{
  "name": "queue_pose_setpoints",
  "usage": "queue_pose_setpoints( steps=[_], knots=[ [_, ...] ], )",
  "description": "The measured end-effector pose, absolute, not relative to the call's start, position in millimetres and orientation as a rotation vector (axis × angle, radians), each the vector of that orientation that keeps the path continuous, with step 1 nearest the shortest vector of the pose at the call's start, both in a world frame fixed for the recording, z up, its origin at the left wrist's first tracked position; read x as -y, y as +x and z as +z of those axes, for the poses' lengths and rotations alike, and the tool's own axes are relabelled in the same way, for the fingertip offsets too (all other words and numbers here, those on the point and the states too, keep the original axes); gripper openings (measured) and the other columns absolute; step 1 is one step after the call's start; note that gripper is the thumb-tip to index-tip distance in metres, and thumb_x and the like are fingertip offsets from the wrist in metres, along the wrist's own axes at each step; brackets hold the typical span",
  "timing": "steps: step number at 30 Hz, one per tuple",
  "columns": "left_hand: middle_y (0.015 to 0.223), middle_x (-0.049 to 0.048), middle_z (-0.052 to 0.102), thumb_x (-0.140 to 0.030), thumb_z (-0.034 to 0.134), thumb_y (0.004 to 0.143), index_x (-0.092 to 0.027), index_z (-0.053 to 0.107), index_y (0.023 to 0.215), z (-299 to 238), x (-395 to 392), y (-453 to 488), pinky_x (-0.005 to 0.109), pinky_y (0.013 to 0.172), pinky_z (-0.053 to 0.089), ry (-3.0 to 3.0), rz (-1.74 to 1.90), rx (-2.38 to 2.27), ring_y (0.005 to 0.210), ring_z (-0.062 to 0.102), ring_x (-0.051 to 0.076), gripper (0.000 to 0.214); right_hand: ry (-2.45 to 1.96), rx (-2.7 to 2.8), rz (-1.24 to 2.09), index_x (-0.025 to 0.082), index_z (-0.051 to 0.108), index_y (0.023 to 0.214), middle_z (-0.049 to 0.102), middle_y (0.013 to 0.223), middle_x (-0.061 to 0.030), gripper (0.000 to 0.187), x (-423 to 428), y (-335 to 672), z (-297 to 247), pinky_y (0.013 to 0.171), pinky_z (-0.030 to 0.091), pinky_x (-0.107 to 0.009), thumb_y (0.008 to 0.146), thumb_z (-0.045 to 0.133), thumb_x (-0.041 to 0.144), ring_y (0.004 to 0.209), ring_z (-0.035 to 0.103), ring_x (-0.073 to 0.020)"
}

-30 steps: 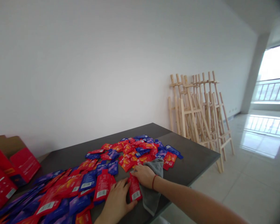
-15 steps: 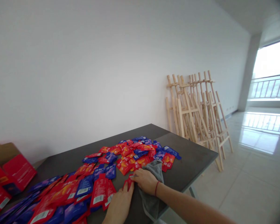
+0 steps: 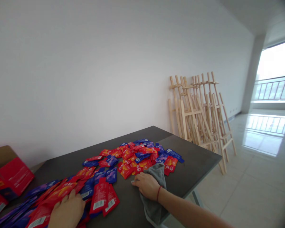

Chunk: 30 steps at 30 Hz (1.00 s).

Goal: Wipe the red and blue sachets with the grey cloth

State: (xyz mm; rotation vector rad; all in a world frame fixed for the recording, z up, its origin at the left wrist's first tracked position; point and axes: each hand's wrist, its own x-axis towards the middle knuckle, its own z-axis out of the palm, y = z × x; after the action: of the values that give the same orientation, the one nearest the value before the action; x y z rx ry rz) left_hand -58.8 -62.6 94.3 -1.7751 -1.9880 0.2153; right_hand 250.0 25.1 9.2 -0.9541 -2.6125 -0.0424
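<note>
My left hand point(image 3: 67, 209) rests over the near-left pile of red and blue pouches, its fingertips on a red pouch point(image 3: 79, 186) whose far end shows past them. A grey cloth point(image 3: 157, 173) is bunched under my right hand point(image 3: 146, 186), which presses it to the dark tabletop point(image 3: 123, 204); a bit of cloth pokes out by the fingertips. Between the hands lie red pouches with barcodes point(image 3: 100, 199). Just beyond the right hand spreads a looser heap of mixed pouches point(image 3: 127, 169), touching or close to the cloth.
Open red cardboard boxes point(image 3: 16, 175) stand at the table's left end. Behind the table is a white wall point(image 3: 97, 79). Several wooden easels point(image 3: 194, 110) lean on it past the right corner. The cloth hangs near the table's front edge.
My left hand has moved left from beside the right hand to the near-left pile. The small red pouch that lay under its fingers is gone from that spot. My right hand stays on the cloth.
</note>
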Motion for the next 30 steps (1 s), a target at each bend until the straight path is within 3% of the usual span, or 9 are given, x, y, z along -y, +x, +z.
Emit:
queue_pose_setpoints(
  steps=[4,10,14,23,30],
  knots=[
    [0.100,0.0193,0.069,-0.025,0.031,0.091,-0.012,0.071,0.089,107,46,-25,0.048,0.081,0.050,-1.807,0.090,2.009,0.096,0.066,0.035,0.043,-0.942,2.598,-0.034,0.022,0.066,0.115,0.064,0.111,-0.0047,0.031,-26,250,8,0.085,0.046,-0.032,0.089,0.050,0.017,0.099,0.054,-0.0216],
    [0.132,0.0176,0.059,-0.033,0.041,0.091,-0.011,0.057,0.125,79,-22,61,0.037,0.102,0.041,-2.185,-0.085,1.909,0.123,0.054,0.027,0.043,-0.926,2.592,-0.030,0.022,0.068,0.112,0.064,0.110,-0.0051,0.029,-25,251,8,0.085,0.045,-0.032,0.088,0.052,0.017,0.099,0.054,-0.0213],
    [0.146,0.0209,0.046,-0.041,0.041,0.092,-0.010,0.044,0.138,46,-47,85,0.046,0.104,0.040,-2.195,-0.069,1.999,0.135,0.043,0.032,0.057,-0.904,2.594,-0.054,0.022,0.069,0.107,0.064,0.111,-0.0048,0.026,-27,251,6,0.087,0.044,-0.033,0.087,0.054,0.017,0.099,0.054,-0.0214],
    [0.151,0.0136,0.040,-0.037,0.036,0.094,-0.019,0.044,0.141,19,20,80,0.049,0.111,0.035,-2.290,-0.077,1.934,0.138,0.039,0.030,0.052,-0.836,2.500,0.081,0.020,0.070,0.096,0.064,0.108,-0.0049,0.023,-22,257,11,0.091,0.043,-0.031,0.084,0.052,0.012,0.101,0.055,-0.0194],
    [0.151,0.0108,0.041,-0.026,0.044,0.088,-0.020,0.042,0.142,0,49,82,0.046,0.114,0.035,-2.607,-0.450,1.726,0.140,0.037,0.026,0.054,-0.930,2.394,0.141,0.019,0.069,0.099,0.064,0.107,-0.0057,0.030,-20,280,21,0.093,0.043,-0.031,0.079,0.050,0.006,0.101,0.057,-0.0192]
  ],
)
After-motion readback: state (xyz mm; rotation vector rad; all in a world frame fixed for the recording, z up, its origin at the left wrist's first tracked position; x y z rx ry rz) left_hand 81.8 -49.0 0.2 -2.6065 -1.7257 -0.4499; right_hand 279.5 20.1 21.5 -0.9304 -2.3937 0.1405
